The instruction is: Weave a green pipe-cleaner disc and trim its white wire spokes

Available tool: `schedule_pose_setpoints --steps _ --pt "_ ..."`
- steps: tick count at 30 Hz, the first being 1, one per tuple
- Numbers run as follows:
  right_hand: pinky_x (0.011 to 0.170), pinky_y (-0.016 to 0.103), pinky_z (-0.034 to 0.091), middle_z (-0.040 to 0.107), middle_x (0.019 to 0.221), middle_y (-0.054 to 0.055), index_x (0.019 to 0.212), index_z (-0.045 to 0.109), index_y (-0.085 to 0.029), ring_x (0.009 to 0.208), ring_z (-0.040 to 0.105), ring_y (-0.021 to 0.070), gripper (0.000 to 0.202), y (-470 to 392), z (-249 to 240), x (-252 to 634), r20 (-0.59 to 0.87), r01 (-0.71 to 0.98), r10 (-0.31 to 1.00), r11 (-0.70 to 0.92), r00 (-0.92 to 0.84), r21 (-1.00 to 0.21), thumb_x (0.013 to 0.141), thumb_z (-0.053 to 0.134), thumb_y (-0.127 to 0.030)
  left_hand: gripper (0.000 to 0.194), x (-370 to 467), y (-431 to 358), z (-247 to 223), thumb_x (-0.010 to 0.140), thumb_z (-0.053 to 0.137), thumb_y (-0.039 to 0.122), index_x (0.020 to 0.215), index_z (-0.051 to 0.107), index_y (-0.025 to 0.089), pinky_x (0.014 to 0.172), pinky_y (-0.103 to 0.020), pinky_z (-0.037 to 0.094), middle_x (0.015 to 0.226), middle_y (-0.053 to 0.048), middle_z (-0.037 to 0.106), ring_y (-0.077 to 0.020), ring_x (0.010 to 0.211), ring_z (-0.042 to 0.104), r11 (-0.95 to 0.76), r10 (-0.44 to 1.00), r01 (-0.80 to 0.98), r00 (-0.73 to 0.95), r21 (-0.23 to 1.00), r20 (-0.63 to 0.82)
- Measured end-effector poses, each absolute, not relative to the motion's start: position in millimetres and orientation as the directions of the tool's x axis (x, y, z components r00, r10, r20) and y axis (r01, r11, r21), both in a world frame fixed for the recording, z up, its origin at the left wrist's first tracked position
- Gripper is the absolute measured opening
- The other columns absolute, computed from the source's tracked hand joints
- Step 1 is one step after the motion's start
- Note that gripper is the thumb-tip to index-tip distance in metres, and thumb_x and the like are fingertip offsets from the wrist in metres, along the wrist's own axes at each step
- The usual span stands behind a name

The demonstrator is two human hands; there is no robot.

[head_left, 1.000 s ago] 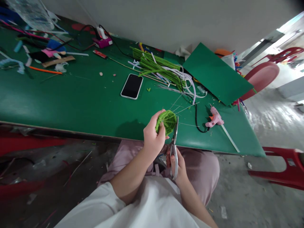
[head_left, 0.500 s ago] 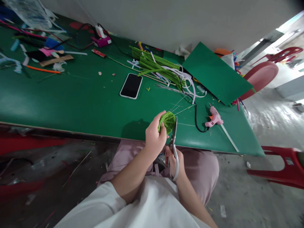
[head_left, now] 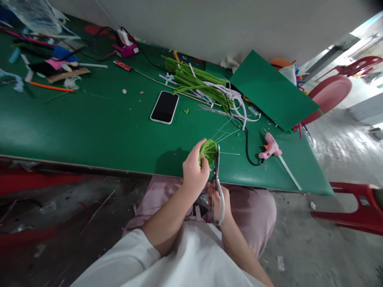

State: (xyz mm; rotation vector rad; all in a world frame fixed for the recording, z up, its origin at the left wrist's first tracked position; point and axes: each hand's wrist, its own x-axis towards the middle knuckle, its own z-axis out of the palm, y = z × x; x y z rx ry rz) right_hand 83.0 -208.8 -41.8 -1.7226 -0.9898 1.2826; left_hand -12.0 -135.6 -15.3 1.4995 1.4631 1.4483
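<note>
The left hand (head_left: 193, 169), thumb on top, pinches a green disc (head_left: 210, 149); lower down, the right hand (head_left: 227, 205) grips scissors (head_left: 217, 165) alongside.

No readable text or numbers.

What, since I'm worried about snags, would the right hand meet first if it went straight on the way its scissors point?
The scissors in the right hand would probably meet the thin wires just past the tips first; depth is unclear, so they might pass above.
</note>
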Motion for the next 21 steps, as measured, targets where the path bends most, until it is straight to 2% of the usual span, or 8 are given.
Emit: schedule_pose_setpoints --steps 4,7,15,21 --pt "0.03 0.022 0.025 0.034 0.038 -0.007 0.054 0.037 -0.021 0.031 0.031 0.008 0.041 -208.2 -41.6 83.0 -0.371 0.144 0.909 -0.399 0.19 -0.905 0.071 0.054 -0.054 0.041 -11.8 -133.9 -17.8 0.084 0.037 0.017 0.124 0.043 0.022 0.085 -0.03 0.05 0.123 -0.005 0.053 -0.0144 0.09 0.061 -0.254 0.924 0.324 -0.196 0.911 0.328" --pt "0.031 0.022 0.025 0.034 0.038 -0.007 0.053 0.036 -0.021 0.032 0.031 0.0081 0.042 -207.4 -42.7 83.7 -0.355 0.169 0.915 -0.387 0.19 -0.906 0.07 0.054 -0.054 0.041 -11.4 -132.9 -18.4 0.083 0.036 0.016 0.124 0.043 0.022 0.09 -0.032 0.047 0.124 -0.005 0.053 -0.0168 0.102 0.057 -0.26 0.92 0.34 -0.197 0.904 0.339" --pt "0.035 0.022 0.026 0.036 0.039 -0.006 0.053 0.038 -0.02 0.037 0.033 0.0084 0.041 -206.9 -46.5 84.2 -0.305 0.264 0.932 -0.35 0.197 -0.899 0.073 0.052 -0.053 0.041 -10.2 -132.5 -18.7 0.083 0.036 0.014 0.123 0.043 0.02 0.093 -0.032 0.046 0.123 -0.006 0.053 -0.0173 0.107 0.055 -0.27 0.908 0.369 -0.209 0.89 0.362" --pt "0.037 0.021 0.025 0.037 0.04 -0.006 0.054 0.04 -0.019 0.039 0.031 0.0075 0.039 -207.3 -48.4 84.6 -0.291 0.277 0.936 -0.338 0.199 -0.899 0.075 0.05 -0.05 0.041 -9.3 -132.1 -19.7 0.082 0.036 0.013 0.122 0.043 0.02 0.093 -0.032 0.046 0.123 -0.006 0.054 -0.0171 0.108 0.054 -0.283 0.902 0.38 -0.206 0.88 0.379"
